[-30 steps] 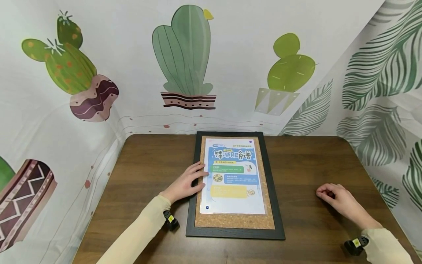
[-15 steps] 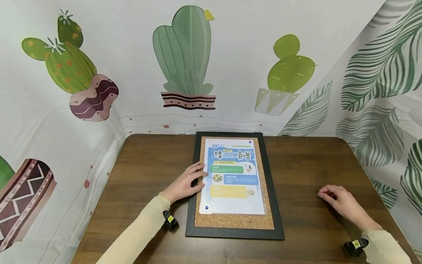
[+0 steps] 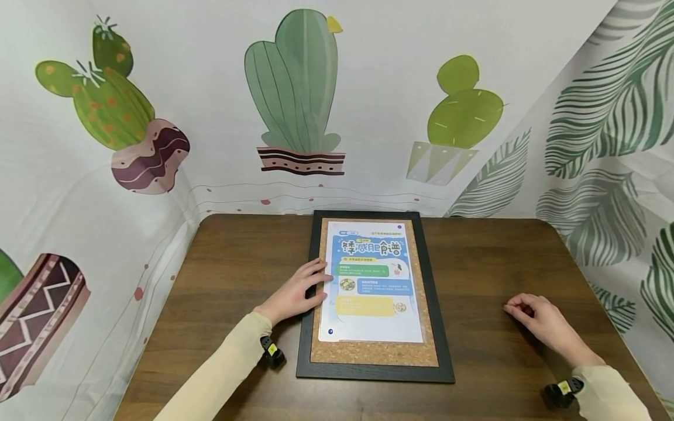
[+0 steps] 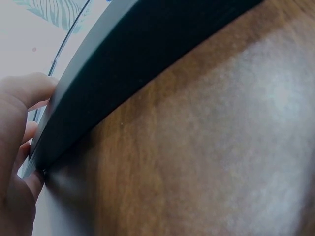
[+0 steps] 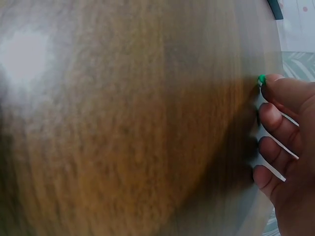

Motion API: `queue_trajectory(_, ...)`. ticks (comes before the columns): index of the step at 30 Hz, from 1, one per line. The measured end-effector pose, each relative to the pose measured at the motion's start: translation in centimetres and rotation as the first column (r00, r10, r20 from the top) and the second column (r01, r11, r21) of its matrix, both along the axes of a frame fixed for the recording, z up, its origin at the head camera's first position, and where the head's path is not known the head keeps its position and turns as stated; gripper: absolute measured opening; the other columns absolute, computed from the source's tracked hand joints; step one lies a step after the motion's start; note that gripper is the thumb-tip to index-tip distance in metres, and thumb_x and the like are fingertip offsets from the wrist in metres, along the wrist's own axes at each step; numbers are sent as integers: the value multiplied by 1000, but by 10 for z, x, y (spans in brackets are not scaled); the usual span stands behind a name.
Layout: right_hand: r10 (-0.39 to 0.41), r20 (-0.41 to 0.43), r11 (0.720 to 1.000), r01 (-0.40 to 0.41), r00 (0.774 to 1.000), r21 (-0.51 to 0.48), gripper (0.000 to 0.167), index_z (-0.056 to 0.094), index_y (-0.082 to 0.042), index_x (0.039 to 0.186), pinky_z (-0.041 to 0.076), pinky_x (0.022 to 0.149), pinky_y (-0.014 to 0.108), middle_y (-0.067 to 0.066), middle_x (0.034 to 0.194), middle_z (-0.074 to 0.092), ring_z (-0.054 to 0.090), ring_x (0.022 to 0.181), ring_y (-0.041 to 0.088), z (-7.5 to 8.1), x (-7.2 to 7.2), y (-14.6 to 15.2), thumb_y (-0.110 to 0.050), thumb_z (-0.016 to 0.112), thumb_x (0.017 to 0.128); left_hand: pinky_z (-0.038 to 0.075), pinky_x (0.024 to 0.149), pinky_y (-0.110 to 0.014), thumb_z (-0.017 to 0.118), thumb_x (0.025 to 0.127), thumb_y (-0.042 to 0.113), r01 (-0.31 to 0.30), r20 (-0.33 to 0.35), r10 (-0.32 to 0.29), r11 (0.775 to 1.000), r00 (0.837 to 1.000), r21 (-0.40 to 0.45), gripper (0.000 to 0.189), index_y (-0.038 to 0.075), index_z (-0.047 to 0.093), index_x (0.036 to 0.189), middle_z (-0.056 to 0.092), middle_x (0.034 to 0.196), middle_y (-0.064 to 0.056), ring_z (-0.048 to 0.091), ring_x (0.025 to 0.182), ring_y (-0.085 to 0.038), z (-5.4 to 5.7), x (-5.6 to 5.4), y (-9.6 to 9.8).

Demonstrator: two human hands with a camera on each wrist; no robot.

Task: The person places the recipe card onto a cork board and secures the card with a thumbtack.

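Observation:
A framed corkboard [image 3: 374,354] with a black border lies flat on the table. On its cork is a printed poster [image 3: 368,327] with blue, green and yellow panels. A dark blue pushpin [image 3: 330,331] marks the poster's lower left corner and a purple pushpin [image 3: 399,227] its upper right. My left hand [image 3: 295,292] rests across the board's left border, its spread fingertips on the poster's left edge. Right of the board, my right hand [image 3: 542,320] is low over the table, pinching a small green pushpin [image 5: 262,78] between thumb and forefinger; its other fingers are curled.
The brown wooden table [image 3: 237,245] meets a white cloth backdrop [image 3: 379,117] printed with cacti and leaves. Black wrist cameras sit at the left cuff and right cuff. The board's far edge lies near the backdrop.
My right hand has shifted very slightly to the left, still low over the table. The left hand, board and poster stay where they were.

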State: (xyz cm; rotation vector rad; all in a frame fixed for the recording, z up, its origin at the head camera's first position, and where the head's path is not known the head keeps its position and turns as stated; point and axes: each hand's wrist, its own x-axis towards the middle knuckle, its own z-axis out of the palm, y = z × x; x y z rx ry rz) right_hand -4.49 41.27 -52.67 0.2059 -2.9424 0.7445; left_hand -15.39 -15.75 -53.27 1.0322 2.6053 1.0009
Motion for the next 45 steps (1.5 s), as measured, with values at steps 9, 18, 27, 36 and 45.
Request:
queue_trajectory(9, -50, 40, 999, 51, 998, -2, 9, 70, -16, 90, 36, 62, 27, -10, 75, 55, 42, 72, 0, -1, 1, -3, -14, 76, 95, 33, 120, -56, 69, 101, 23, 3, 4, -3, 1000, 1000, 5, 42, 10, 65, 140, 39, 164, -15, 24, 157, -34, 1, 2, 0)
queue_trajectory(18, -21, 3, 999, 21, 1000, -36, 12, 69, -16, 89, 36, 58, 25, -13, 72, 53, 43, 66, -2, -4, -2, -4, -7, 76, 94, 33, 120, -57, 68, 101, 23, 1, 14, -2, 1000, 1000, 6, 42, 10, 65, 140, 38, 165, -14, 23, 157, -33, 0, 2, 0)
queue_trajectory(27, -43, 31, 998, 44, 999, -35, 7, 69, -15, 93, 37, 58, 25, -10, 74, 56, 43, 66, -1, -3, -3, -6, -12, 75, 96, 33, 120, -57, 68, 101, 24, 6, 3, -6, 1000, 1000, 6, 42, 10, 65, 141, 39, 164, -15, 24, 157, -34, 1, 2, 0)
queue_trajectory(36, -45, 26, 999, 45, 999, -13, 8, 70, -16, 93, 38, 59, 26, -8, 78, 61, 44, 67, -1, -2, -7, -7, -11, 74, 97, 32, 121, -57, 68, 101, 25, 1, 4, -1, 1000, 1000, 0, 42, 11, 65, 140, 39, 165, -14, 23, 158, -33, 0, 1, 0)
queue_trajectory(45, -50, 16, 998, 51, 999, -41, 5, 75, -13, 91, 43, 64, 25, -2, 88, 71, 50, 75, -4, 2, -11, -13, -12, 76, 95, 33, 120, -57, 69, 101, 24, 3, -3, -3, 1000, 1000, 1, 42, 10, 65, 140, 39, 165, -14, 24, 157, -34, 2, 1, 1)
